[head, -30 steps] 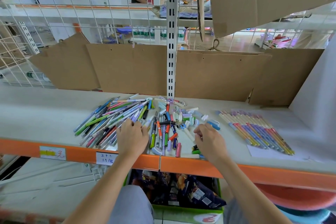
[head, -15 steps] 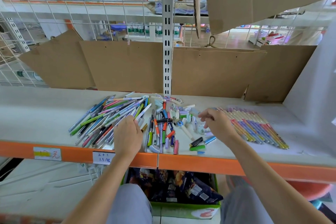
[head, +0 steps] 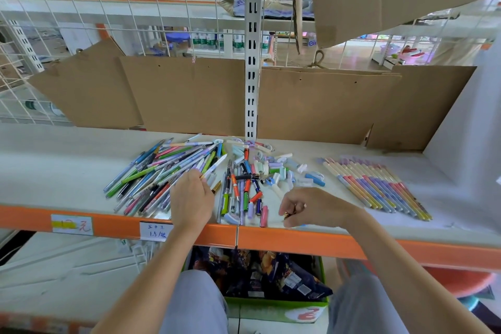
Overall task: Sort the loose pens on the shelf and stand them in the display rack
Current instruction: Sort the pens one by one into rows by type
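Right hand pulled back to the near edge, fingers curled on a small dark piece. Left hand pinches a white pen off the loose pens. Sorting only; rack not visible.

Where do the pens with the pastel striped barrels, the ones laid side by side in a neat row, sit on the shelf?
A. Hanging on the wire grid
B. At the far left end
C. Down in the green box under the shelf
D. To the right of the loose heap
D: the row of striped pens lies flat on the shelf, to the right of the loose pens and the scattered caps.
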